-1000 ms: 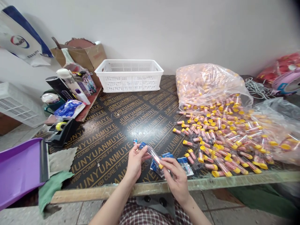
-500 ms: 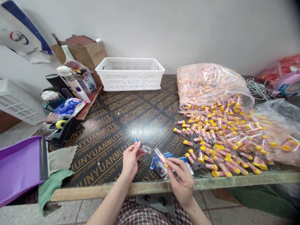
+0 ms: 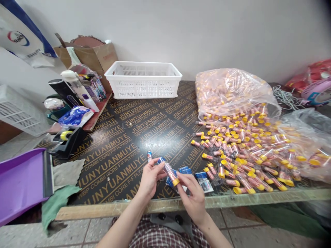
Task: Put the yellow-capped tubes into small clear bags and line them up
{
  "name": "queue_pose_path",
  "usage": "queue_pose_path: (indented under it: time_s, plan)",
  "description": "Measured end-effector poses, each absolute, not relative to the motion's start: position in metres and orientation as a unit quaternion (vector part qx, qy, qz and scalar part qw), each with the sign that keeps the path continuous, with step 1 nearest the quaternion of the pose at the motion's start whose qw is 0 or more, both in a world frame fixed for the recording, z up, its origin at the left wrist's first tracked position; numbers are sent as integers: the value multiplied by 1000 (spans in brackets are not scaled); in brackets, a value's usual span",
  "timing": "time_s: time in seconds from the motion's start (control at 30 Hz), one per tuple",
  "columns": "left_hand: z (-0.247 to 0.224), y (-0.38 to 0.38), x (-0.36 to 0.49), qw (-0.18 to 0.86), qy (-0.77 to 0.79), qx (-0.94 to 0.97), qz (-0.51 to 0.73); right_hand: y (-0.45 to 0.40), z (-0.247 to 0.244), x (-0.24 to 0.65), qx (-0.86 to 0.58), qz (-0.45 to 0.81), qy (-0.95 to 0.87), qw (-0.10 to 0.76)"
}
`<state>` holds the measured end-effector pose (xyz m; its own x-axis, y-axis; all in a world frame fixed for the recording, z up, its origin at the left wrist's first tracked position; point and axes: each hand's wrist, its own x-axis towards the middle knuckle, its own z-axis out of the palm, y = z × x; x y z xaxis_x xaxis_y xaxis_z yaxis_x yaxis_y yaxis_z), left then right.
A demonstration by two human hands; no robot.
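My right hand (image 3: 192,193) pinches a clear tube with a yellow cap (image 3: 170,174) and pinkish contents, near its capped end. My left hand (image 3: 152,177) is closed at the tube's far end, its thumb and fingers on a small packet with a blue top (image 3: 161,160). The packet and the tube meet there; whether the tube is inside it I cannot tell. Just beyond my left fingers stands or lies a small blue-labelled cylinder (image 3: 149,156). Under the tube are several blue-and-clear packets (image 3: 185,170), and another packet (image 3: 204,182) lies to the right.
Many yellow-capped tubes (image 3: 240,165) spread over the right side, spilling from a large clear bag (image 3: 230,89). A white basket (image 3: 147,88) stands at the back. To the left are a tape dispenser (image 3: 66,141), bottles (image 3: 74,86) and a purple dustpan (image 3: 22,186).
Both hands have come together: the right hand brought the tube left and the left hand moved slightly right. The blue-topped packet now shows at the left fingertips, against the tube's end.
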<state>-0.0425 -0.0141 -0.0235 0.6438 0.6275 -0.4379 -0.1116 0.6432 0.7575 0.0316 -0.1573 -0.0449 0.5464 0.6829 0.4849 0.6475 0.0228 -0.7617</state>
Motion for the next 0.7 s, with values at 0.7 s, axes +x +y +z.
queue_pose_path:
  time_s: [0.7]
  plan:
    - [-15,-30,-50,851,312,417,71,-148,-46,47,-587,202,-506,599]
